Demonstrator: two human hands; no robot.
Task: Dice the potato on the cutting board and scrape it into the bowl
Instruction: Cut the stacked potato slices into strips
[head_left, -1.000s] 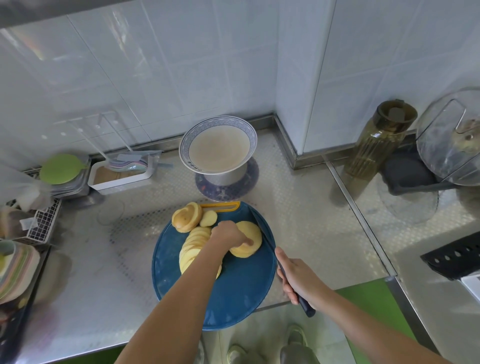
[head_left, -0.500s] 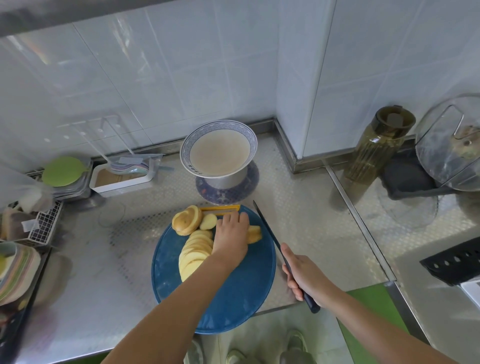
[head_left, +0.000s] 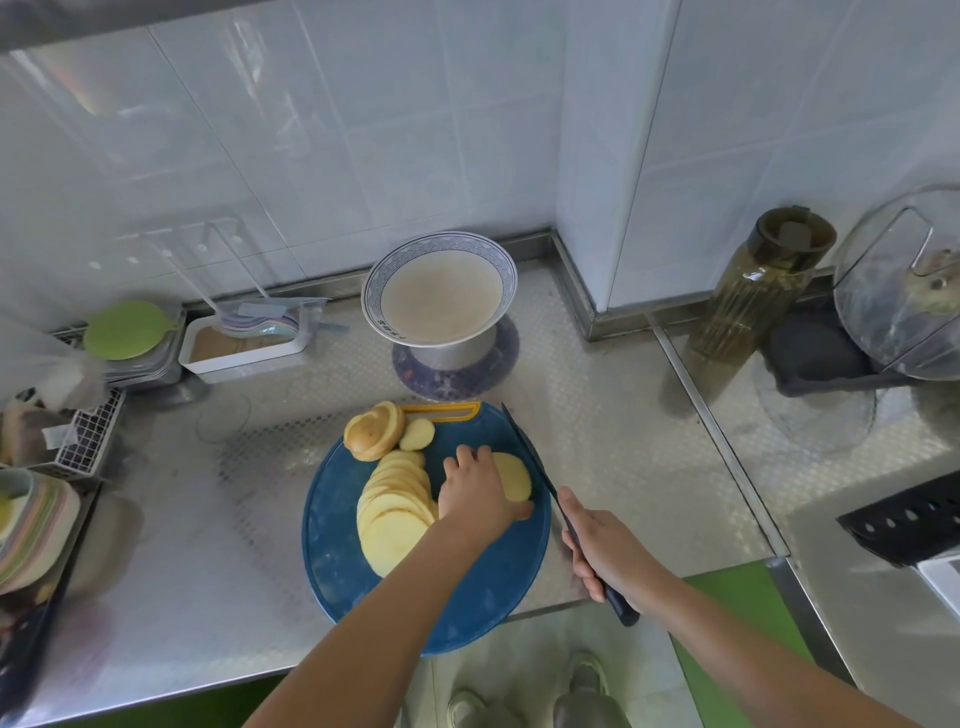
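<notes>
A round blue cutting board (head_left: 467, 597) lies on the steel counter and overhangs its front edge. On it is a fanned row of potato slices (head_left: 395, 509), with a potato end piece (head_left: 371, 431) and a small slice (head_left: 417, 434) at the far edge. My left hand (head_left: 475, 493) rests with curled fingers on a small stack of slices (head_left: 513, 478) at the board's right side. My right hand (head_left: 608, 545) grips the dark handle of a knife (head_left: 530, 457), whose blade points away along the board's right edge. An empty blue-rimmed bowl (head_left: 439, 288) stands behind the board.
A white tray of utensils (head_left: 244, 343) and a green lid (head_left: 127, 330) sit at the back left, a wire basket (head_left: 88, 436) further left. A smoky water bottle (head_left: 753, 291), a dark tray (head_left: 815, 353) and a clear dome lid (head_left: 904, 291) stand at the right.
My left hand moved right across the board with the small stack of slices and now rests on it nearer the knife. The right hand and knife barely shifted.
</notes>
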